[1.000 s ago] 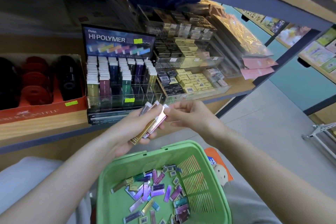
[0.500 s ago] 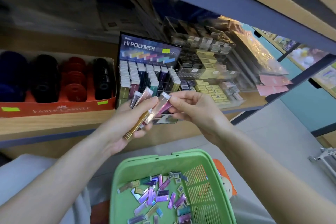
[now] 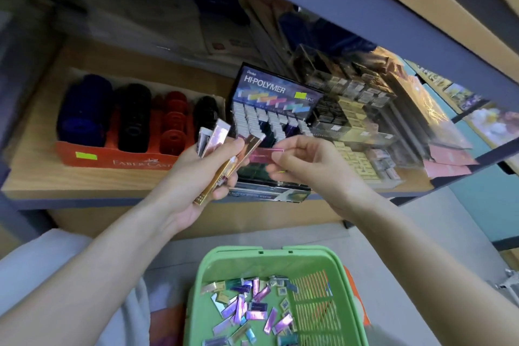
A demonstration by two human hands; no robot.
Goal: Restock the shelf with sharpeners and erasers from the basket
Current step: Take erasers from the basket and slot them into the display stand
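Left hand (image 3: 196,177) grips a fan of erasers (image 3: 219,137); right hand (image 3: 306,166) pinches 1 pink eraser (image 3: 265,154) near the display (image 3: 278,93). Loosely held, the fan could slip and scatter.

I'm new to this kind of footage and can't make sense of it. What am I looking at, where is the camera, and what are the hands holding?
There is no machine here: a person wears one camera on the head, looking forward and down at their own bare hands. The left hand holds a fan of slim erasers; the right hand pinches one pink eraser. Ahead, a wooden shelf carries a Hi-Polymer eraser display and a red tray of sharpeners. Below, a green basket holds more loose erasers.
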